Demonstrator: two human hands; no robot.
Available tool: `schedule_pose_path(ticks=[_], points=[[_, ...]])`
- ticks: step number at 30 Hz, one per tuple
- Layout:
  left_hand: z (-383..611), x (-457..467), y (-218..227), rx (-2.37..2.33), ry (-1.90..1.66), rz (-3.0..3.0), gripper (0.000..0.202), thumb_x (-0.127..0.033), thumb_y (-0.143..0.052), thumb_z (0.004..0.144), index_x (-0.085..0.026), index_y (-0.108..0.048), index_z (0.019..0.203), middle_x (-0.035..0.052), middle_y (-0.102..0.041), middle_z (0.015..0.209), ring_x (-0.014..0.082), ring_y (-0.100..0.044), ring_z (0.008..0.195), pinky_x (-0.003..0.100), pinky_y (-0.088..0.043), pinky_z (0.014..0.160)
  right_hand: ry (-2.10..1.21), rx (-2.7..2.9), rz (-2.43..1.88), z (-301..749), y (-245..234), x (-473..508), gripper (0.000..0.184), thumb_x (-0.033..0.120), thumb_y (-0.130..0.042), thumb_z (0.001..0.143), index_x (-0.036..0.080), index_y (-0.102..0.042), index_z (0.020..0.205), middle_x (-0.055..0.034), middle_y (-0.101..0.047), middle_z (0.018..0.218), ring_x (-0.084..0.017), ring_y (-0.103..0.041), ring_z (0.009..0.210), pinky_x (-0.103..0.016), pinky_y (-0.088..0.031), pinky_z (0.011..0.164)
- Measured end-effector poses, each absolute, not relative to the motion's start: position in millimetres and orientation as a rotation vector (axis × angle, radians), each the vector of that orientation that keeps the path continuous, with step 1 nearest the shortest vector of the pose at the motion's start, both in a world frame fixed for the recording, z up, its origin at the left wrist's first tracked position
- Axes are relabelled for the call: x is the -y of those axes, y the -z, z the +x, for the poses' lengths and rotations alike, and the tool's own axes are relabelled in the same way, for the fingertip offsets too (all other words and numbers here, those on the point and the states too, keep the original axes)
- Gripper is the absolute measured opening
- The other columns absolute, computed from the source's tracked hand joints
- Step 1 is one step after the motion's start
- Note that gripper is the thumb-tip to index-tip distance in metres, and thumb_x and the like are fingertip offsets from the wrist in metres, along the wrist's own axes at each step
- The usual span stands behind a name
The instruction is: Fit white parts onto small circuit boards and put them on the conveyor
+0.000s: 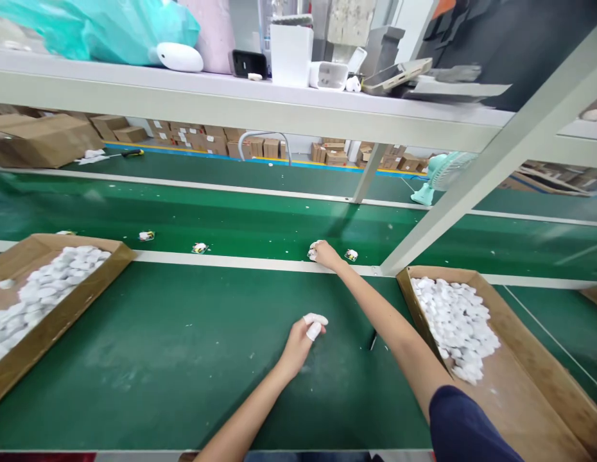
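My right hand (326,255) reaches over the pale rail to the green conveyor belt, its fingers closed on a small white part (312,252) that they mostly cover. Just right of it on the belt lies a small white-and-yellow assembly (351,255). Further left are similar assemblies, one (199,248) near the rail and another (146,236) beyond it. My left hand (300,341) hovers over the green work surface (183,346). White covers sit on its thumb and index finger, which are slightly apart with nothing visible between them.
Cardboard trays of white rounded pieces stand at left (106,273) and right (529,327). A slanted metal post (452,199) rises beside my right arm. Overhead runs a shelf (231,102) with a phone and white cases. A mint fan (443,173) stands behind the belt.
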State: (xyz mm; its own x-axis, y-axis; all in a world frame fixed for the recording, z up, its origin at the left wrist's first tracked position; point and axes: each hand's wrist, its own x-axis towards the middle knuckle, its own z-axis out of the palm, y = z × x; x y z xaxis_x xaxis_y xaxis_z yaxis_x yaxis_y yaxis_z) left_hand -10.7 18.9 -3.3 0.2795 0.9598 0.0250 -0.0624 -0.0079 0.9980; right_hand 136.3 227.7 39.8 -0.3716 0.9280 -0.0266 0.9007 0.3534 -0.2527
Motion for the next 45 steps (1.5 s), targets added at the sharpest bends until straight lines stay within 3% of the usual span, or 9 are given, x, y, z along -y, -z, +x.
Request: schedule_pose_path(ticks=[5, 11, 15, 17, 21, 25, 29, 35, 45], points=[[-18, -28, 5, -1.215, -1.119, 1.464, 0.025, -0.037, -0.049, 0.087, -0.019, -0.063, 0.097, 0.0081, -0.062, 0.101, 0.023, -0.055, 0.097, 0.039, -0.042, 0.088, -0.276, 2.43, -1.774, 141, -39, -149, 0.036, 0.033, -0.044, 0.093, 0.008, -0.055, 0.117, -0.0176, -0.062, 0.11, -0.025, -0.061, 0.098, -0.036, -0.047, 0.083], [-14, -26, 5, -1.274, -0.936, 1.83, 0.032, -0.034, -0.06, 0.081, -0.022, -0.059, 0.111, 0.0069, -0.057, 0.109, 0.0268, -0.045, 0.11, 0.047, -0.036, 0.101, -0.418, 2.516, -1.694, 166, -35, -39, 0.041, 0.038, -0.06, 0.081, 0.019, -0.06, 0.117, -0.0083, -0.07, 0.1, -0.024, -0.067, 0.085, -0.028, -0.048, 0.067], [-5, -14, 12, -1.327, -0.615, 2.266, 0.056, -0.036, -0.068, 0.076, -0.019, -0.05, 0.126, 0.0116, -0.049, 0.123, 0.0313, -0.04, 0.118, 0.05, -0.036, 0.1, -0.22, 2.276, -1.861, 245, -66, -29, 0.027, 0.036, -0.047, 0.09, 0.019, -0.067, 0.096, -0.0087, -0.067, 0.113, -0.022, -0.064, 0.088, -0.03, -0.047, 0.076], [-3, -10, 15, -1.319, -0.545, 2.361, 0.052, -0.03, -0.065, 0.079, -0.018, -0.049, 0.126, 0.012, -0.048, 0.123, 0.0306, -0.041, 0.117, 0.049, -0.037, 0.098, -0.039, 2.074, -2.014, 299, -80, -32, 0.033, 0.026, -0.036, 0.091, 0.014, -0.066, 0.097, -0.0145, -0.065, 0.115, -0.026, -0.061, 0.096, -0.035, -0.044, 0.084], [-3, -12, 16, -1.32, -0.534, 2.436, 0.036, -0.027, -0.059, 0.083, -0.02, -0.054, 0.119, 0.0103, -0.05, 0.119, 0.0288, -0.042, 0.113, 0.047, -0.039, 0.094, 0.123, 1.871, -2.219, 394, -77, -41, 0.041, 0.008, -0.038, 0.073, 0.003, -0.061, 0.106, -0.0228, -0.064, 0.105, -0.033, -0.055, 0.1, -0.038, -0.038, 0.085], [-3, -14, 15, -1.283, -0.544, 2.493, 0.037, -0.026, -0.056, 0.084, -0.021, -0.053, 0.121, 0.0103, -0.051, 0.122, 0.0289, -0.041, 0.117, 0.049, -0.04, 0.096, 0.045, 1.949, -2.254, 440, -44, -55, 0.026, 0.009, -0.04, 0.068, 0.01, -0.063, 0.081, -0.0161, -0.064, 0.082, -0.028, -0.053, 0.084, -0.036, -0.034, 0.081], [-5, -16, 12, -1.239, -0.581, 2.588, 0.042, -0.02, -0.053, 0.083, -0.024, -0.05, 0.125, 0.0106, -0.051, 0.128, 0.0307, -0.04, 0.123, 0.053, -0.039, 0.099, 0.029, 2.007, -2.217, 453, -28, -62, 0.014, 0.009, -0.042, 0.066, 0.015, -0.054, 0.062, -0.0108, -0.058, 0.07, -0.024, -0.05, 0.076, -0.034, -0.033, 0.078], [-9, -19, 6, -1.239, -0.568, 2.579, 0.047, -0.023, -0.054, 0.083, -0.029, -0.047, 0.129, 0.0083, -0.05, 0.133, 0.0309, -0.04, 0.126, 0.053, -0.042, 0.1, 0.146, 1.925, -2.236, 454, -22, -42, 0.016, 0.005, -0.046, 0.06, 0.02, -0.043, 0.062, -0.0081, -0.054, 0.072, -0.023, -0.049, 0.076, -0.031, -0.036, 0.07], [8, -5, 19, -1.376, -0.663, 2.42, 0.058, -0.032, -0.072, 0.072, -0.02, -0.05, 0.125, 0.0119, -0.052, 0.123, 0.0335, -0.043, 0.118, 0.051, -0.039, 0.097, 0.119, 1.802, -2.22, 450, -31, -35, 0.031, 0.004, -0.047, 0.054, 0.025, -0.024, 0.055, -0.0028, -0.043, 0.064, -0.021, -0.045, 0.072, -0.03, -0.037, 0.067]])
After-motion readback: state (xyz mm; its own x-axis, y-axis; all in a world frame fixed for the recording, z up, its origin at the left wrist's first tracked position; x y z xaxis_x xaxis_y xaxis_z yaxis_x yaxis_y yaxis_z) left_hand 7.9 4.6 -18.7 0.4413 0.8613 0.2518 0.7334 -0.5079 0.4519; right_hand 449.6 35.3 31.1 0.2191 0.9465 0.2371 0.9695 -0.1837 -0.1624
